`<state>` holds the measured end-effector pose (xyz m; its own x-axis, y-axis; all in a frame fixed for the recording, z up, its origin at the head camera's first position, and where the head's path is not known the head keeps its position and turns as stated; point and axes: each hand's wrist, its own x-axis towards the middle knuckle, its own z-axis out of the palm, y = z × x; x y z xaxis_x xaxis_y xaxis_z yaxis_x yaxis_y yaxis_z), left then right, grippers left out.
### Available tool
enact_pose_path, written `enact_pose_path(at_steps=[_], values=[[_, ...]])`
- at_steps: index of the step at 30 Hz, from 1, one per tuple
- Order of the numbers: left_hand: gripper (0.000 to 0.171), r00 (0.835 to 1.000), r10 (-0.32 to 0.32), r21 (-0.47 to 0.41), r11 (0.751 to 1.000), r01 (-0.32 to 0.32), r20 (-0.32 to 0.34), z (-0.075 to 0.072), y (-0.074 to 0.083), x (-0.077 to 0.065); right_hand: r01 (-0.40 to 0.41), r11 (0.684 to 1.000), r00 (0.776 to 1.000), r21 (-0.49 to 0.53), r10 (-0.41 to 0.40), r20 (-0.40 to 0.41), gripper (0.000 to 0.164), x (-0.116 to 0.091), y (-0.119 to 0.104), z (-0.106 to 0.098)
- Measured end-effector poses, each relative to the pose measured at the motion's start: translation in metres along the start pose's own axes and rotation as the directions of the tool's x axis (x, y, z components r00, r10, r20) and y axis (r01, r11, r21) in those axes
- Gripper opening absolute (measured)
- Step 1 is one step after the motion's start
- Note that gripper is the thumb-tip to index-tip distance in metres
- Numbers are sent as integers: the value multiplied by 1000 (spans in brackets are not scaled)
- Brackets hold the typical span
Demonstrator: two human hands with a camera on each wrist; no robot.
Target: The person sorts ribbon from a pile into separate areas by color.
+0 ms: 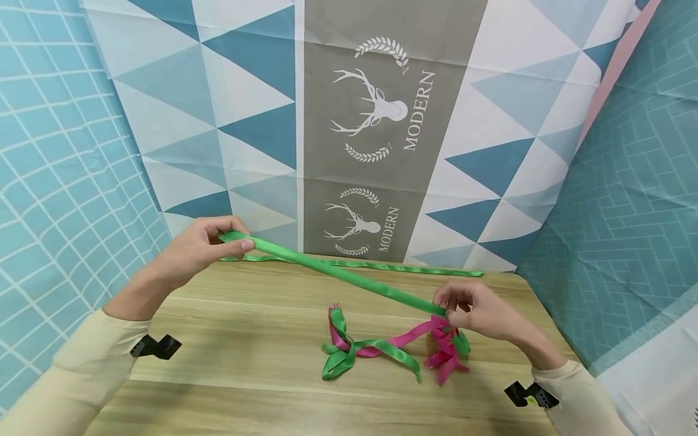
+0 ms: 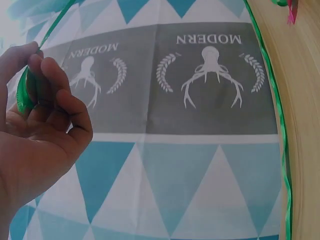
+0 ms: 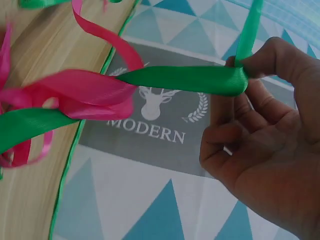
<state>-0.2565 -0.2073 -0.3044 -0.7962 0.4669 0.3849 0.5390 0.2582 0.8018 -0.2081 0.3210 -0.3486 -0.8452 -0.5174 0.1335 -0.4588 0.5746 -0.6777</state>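
A green ribbon stretches taut above the table, sloping down from left to right. My left hand pinches its upper end between thumb and fingers. At the lower right, my right hand pinches the same ribbon, which folds over at the fingertips in the right wrist view. From there a green length runs into a looped pink ribbon, whose tails hang below the hand. A pink strip links this bunch to a knotted green ribbon bow lying on the table.
Another green ribbon lies along the back edge of the wooden table. Behind it hangs a patterned cloth with deer heads. Blue tiled sheets close off the left and right sides.
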Motion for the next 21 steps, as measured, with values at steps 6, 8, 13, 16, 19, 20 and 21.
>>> enact_pose_path(at_steps=[6, 8, 13, 16, 19, 20, 21], values=[[5, 997, 16, 23, 1000, -14, -81, -15, -1, -12, -1, 996, 998, -86, -5, -67, 25, -4, 3, 0], [6, 995, 8, 36, 999, -5, -101, -21, -2, -16, -5, 996, 996, -90, -3, -86, 25, -6, 7, -3], [7, 992, -10, 29, 999, 14, -124, -33, -13, -24, 2, 995, 996, -102, -11, -94, 27, -11, 17, -10], [9, 990, 9, -82, 996, -21, -138, -43, -25, -30, -6, 992, 997, -127, -4, -80, 28, -15, 22, -15], [13, 987, 32, -239, 969, -69, -158, -54, -37, -36, -35, 990, 997, -139, 25, -70, 28, -20, 25, -20], [13, 985, 30, -280, 957, -77, -168, -57, -41, -37, -50, 989, 997, -137, 40, -70, 27, -22, 26, -22], [13, 984, 23, -310, 948, -78, -175, -60, -45, -39, -63, 989, 996, -137, 54, -73, 27, -24, 26, -24]])
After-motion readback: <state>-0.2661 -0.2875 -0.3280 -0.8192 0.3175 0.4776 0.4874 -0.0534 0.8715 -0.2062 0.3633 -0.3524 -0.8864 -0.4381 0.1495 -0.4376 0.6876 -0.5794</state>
